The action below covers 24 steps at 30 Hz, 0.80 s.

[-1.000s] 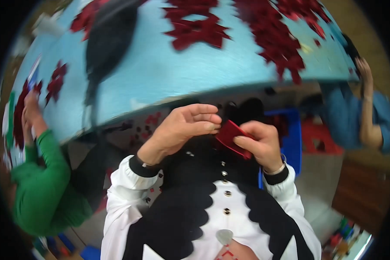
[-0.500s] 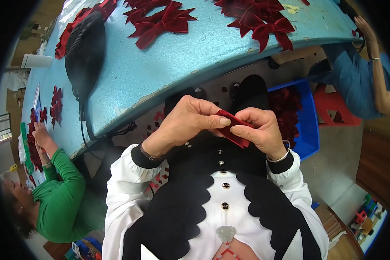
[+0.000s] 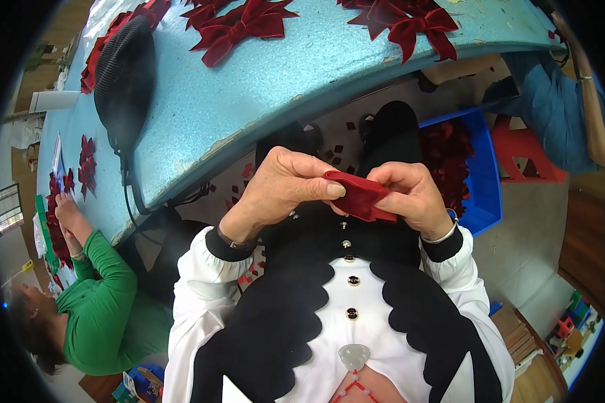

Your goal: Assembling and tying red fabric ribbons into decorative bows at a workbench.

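A folded piece of dark red velvet ribbon (image 3: 360, 196) is stretched between my two hands above my lap. My left hand (image 3: 282, 185) pinches its left end between thumb and fingers. At the other end, my right hand (image 3: 413, 196) grips the ribbon with thumb and bent fingers. The ribbon's broad face is turned up, and its layers show at the left fold. Finished red velvet bows (image 3: 243, 30) lie on the blue table beyond my hands, with another group of bows (image 3: 423, 30) farther right.
A black mesh-covered device (image 3: 124, 84) with a cable stands on the table (image 3: 249, 94). A blue bin (image 3: 485, 181) of red pieces sits right, beside a red stool (image 3: 528, 154). A person in green (image 3: 101, 302) works at left; another in blue (image 3: 551, 107) is at right. Red scraps litter the floor.
The ribbon has turned from a narrow, edge-on fold to show its broad face. My right hand has shifted slightly right, and the hands are a little farther apart.
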{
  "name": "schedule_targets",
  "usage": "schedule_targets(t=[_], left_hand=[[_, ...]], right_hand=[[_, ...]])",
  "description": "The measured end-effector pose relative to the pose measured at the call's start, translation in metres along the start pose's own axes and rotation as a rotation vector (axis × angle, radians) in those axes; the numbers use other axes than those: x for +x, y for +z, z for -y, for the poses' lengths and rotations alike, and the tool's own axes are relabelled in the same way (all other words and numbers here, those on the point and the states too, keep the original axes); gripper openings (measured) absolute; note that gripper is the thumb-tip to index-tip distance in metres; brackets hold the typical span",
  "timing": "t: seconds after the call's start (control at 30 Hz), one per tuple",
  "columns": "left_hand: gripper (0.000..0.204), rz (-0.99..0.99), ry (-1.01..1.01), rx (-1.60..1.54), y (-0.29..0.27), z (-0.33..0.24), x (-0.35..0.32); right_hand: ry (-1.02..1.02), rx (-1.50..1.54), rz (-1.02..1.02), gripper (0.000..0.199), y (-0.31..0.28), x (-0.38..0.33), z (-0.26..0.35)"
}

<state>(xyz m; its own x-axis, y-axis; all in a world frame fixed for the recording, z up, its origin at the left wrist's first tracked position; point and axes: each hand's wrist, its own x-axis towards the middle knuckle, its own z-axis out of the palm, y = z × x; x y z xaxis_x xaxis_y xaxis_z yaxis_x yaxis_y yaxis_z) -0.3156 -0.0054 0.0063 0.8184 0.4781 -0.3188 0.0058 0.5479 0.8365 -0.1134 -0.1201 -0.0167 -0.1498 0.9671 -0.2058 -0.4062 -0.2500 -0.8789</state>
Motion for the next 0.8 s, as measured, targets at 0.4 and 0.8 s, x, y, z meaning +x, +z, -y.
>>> schedule_targets(t=[0.4,0.8], left_hand=[[0.016,-0.086,-0.042,-0.049,0.000,0.019,-0.008],[0.018,-0.156,-0.084,-0.151,0.003,0.026,-0.015]], right_hand=[[-0.189,-0.462,-0.223,0.022,0.027,0.001,0.002],[-0.717,-0.988,-0.260,0.035,0.037,0.005,-0.006]])
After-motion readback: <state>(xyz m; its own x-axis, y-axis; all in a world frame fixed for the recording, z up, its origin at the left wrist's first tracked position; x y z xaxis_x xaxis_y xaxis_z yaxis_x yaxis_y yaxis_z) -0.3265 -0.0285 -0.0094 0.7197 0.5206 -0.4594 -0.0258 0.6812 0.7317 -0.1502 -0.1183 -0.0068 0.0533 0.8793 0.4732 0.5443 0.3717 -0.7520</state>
